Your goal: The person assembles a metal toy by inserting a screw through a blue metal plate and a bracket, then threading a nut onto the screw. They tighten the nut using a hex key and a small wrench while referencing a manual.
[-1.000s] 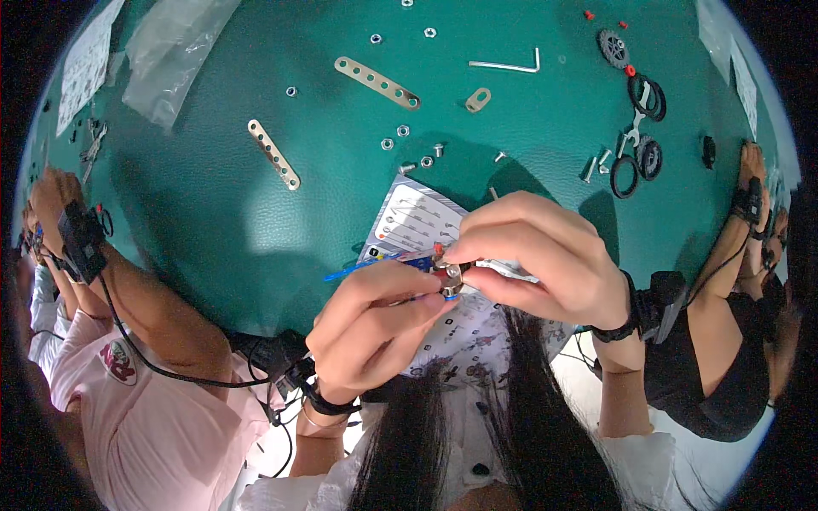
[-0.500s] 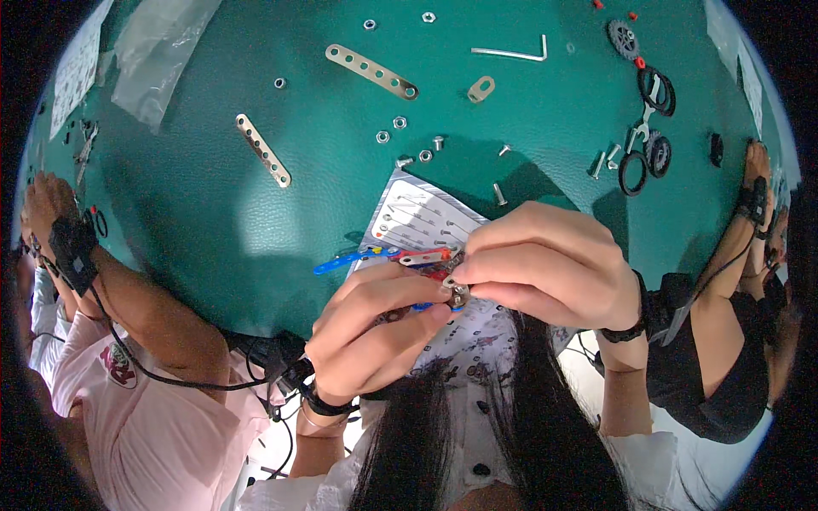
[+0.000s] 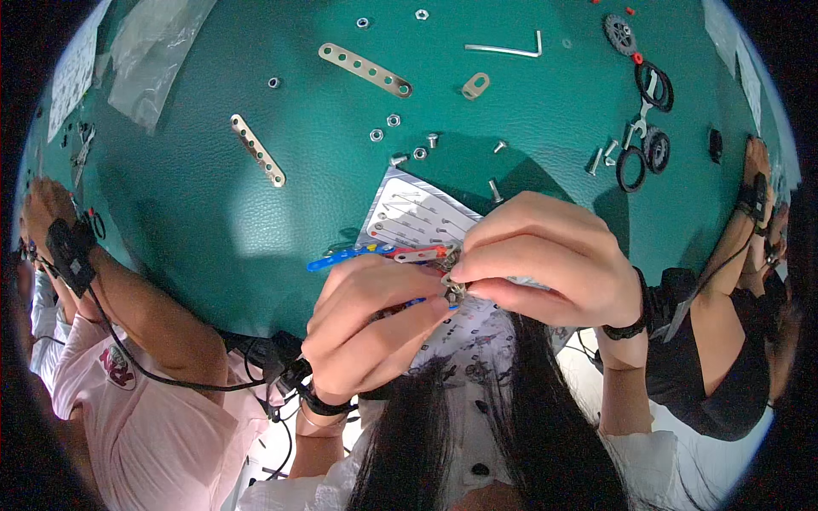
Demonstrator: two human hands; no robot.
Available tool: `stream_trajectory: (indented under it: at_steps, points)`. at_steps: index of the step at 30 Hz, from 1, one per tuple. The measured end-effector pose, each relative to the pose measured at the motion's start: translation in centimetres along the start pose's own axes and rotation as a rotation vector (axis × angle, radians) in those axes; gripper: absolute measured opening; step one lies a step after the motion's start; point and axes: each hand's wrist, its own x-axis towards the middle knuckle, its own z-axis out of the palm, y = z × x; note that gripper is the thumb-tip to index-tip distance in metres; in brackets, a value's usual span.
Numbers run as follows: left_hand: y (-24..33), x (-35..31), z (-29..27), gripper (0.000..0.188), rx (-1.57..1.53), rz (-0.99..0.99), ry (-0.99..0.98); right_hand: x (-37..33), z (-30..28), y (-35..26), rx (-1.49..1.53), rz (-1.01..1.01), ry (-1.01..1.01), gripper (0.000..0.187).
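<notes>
My left hand (image 3: 366, 324) grips a small assembly of perforated strips between thumb and fingers. A blue strip (image 3: 339, 259) sticks out to the left of it, with red and silvery pieces beside it. My right hand (image 3: 545, 264) is closed in a pinch at the right end of the same assembly, where small metal bits show between the fingertips. Exactly which bit it pinches is hidden by the fingers. Beneath both hands lies a printed instruction sheet (image 3: 417, 209) with drawings of parts.
On the green table lie perforated metal strips (image 3: 365, 70), a hex key (image 3: 504, 48), a slotted bracket (image 3: 475, 86), and several nuts (image 3: 394, 121) and bolts (image 3: 496, 191). Wheels (image 3: 656, 150), black rings (image 3: 631, 169) and a wrench (image 3: 645, 119) sit at right. Co-workers' arms (image 3: 153, 307) flank me.
The fingers of both hands have shifted slightly around the assembly, covering a bit more of its metal end. The table items appear slightly shifted leftward in the view.
</notes>
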Motion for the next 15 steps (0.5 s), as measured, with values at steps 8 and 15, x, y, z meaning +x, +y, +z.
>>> stream_trajectory:
  at_steps: [8, 15]
  points:
    - [-0.1, 0.09, 0.1, 0.03, -0.014, 0.004, -0.003, 0.04, 0.28, 0.36, 0.057, -0.004, 0.029, 0.021]
    - [-0.13, -0.02, 0.18, 0.03, -0.023, -0.011, 0.017, 0.13, 0.5, 0.42, 0.085, -0.005, 0.058, 0.019]
